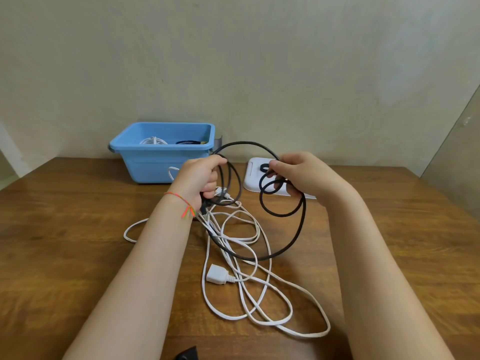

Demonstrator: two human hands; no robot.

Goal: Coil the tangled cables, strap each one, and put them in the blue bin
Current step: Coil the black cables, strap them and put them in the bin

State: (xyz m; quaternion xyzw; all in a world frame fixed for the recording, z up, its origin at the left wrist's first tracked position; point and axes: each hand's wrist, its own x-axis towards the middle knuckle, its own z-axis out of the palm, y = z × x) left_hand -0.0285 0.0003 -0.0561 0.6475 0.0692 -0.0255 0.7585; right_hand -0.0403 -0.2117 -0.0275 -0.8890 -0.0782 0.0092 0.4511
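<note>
A black cable (298, 224) loops in the air above the wooden table. My left hand (200, 178) grips a bundle of its coils, and my right hand (298, 175) pinches another stretch of it a little to the right. A slack length of the black cable hangs down to the table. Under both hands lies a tangle of white cables (249, 289) with a white socket end (217, 274). The blue bin (155, 157) stands at the back left and holds a coiled white cable (153, 140) and a coiled black cable (188, 142).
A white tray (250, 178) sits behind my right hand, with a small black strap loop (264, 167) on it. The wall runs close behind the bin. A dark object (187, 354) shows at the bottom edge. The table's right side is bare wood.
</note>
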